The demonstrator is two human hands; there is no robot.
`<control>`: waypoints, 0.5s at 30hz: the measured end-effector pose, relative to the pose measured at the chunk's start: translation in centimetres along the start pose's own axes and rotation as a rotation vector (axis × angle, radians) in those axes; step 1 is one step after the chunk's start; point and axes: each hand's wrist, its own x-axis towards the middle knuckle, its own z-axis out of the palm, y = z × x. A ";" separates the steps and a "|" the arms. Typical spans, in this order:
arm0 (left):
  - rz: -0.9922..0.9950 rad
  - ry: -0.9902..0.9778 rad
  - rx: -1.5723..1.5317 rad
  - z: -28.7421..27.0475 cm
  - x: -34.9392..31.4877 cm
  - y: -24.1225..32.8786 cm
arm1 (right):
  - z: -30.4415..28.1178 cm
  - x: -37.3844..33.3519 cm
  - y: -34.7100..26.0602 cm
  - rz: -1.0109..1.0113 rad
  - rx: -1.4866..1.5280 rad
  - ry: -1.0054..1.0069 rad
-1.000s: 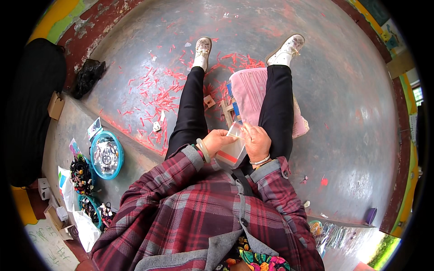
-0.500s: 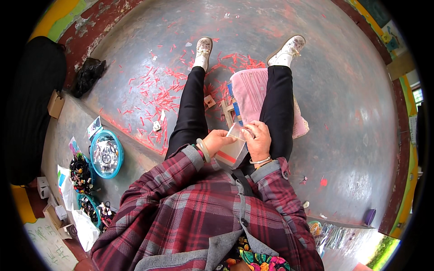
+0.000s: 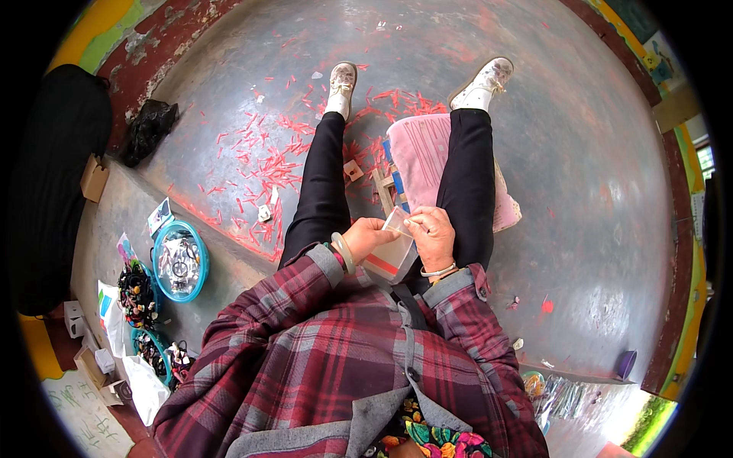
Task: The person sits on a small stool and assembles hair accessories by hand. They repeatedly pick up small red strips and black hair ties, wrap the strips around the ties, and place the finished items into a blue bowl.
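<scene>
Both hands meet over the lap of the seated person, with a clear plastic packet [image 3: 395, 246] between them, tilted, a red band showing near its lower end. The left hand [image 3: 369, 239] has its thumb and fingers clamped on the packet's left edge. The right hand [image 3: 432, 237] has its thumb and fingertips pinched together on the upper right edge; anything small between them is too fine to make out. A pale bangle [image 3: 343, 254] circles the left wrist. Beyond the hands, a pink cloth [image 3: 418, 146] lies partly beneath the right leg, beside a wooden frame [image 3: 383, 192] on the floor [image 3: 588, 198]. Red scraps [image 3: 267, 160] are scattered around the left leg and foot. To the left stands a turquoise basket [image 3: 205, 263] holding small wrapped items, with a white bag [image 3: 146, 388] nearer the body. Farther off sits a crumpled black plastic bag [image 3: 150, 131], near a small cardboard box [image 3: 95, 178]
</scene>
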 end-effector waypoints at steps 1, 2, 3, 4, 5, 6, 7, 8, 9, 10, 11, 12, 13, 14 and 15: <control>-0.007 0.002 -0.010 0.1 -0.1 0.1 | 0.0 0.0 -0.1 -0.055 -0.065 -0.007; -0.019 0.002 -0.041 0.1 -0.2 0.3 | -0.1 0.1 -0.2 -0.111 -0.131 -0.014; -0.032 0.004 -0.074 0.2 -0.3 0.4 | -0.1 0.2 -0.4 -0.166 -0.195 -0.023; -0.044 0.005 -0.106 0.2 -0.4 0.4 | -0.2 0.2 -0.8 -0.206 -0.294 -0.043; -0.050 -0.002 -0.124 0.1 -0.3 0.3 | -0.3 0.3 -1.3 -0.246 -0.394 -0.063; -0.054 -0.010 -0.141 -0.1 -0.2 0.1 | -0.4 0.3 -1.6 -0.286 -0.494 -0.083; -0.059 -0.018 -0.158 -0.2 -0.1 -0.1 | -0.4 0.2 -1.7 -0.318 -0.544 -0.081; -0.069 -0.028 -0.176 -0.3 0.0 -0.2 | -0.3 0.2 -1.8 -0.351 -0.594 -0.079; -0.078 -0.039 -0.193 -0.4 0.1 -0.3 | -0.3 0.2 -1.9 -0.384 -0.646 -0.076; -0.088 -0.049 -0.210 -0.4 0.2 -0.3 | -0.4 0.2 -2.1 -0.413 -0.651 -0.079; -0.096 -0.059 -0.227 -0.4 0.1 -0.3 | -0.4 0.3 -2.4 -0.443 -0.657 -0.083; -0.104 -0.068 -0.243 -0.4 0.1 -0.3 | -0.5 0.3 -2.5 -0.472 -0.663 -0.086; -0.113 -0.078 -0.260 -0.3 0.0 -0.2 | -0.5 0.3 -2.6 -0.481 -0.648 -0.083; -0.116 -0.081 -0.268 -0.3 -0.1 -0.1 | -0.6 0.3 -2.6 -0.489 -0.634 -0.080; -0.120 -0.084 -0.276 -0.3 -0.2 -0.1 | -0.6 0.3 -2.6 -0.498 -0.619 -0.077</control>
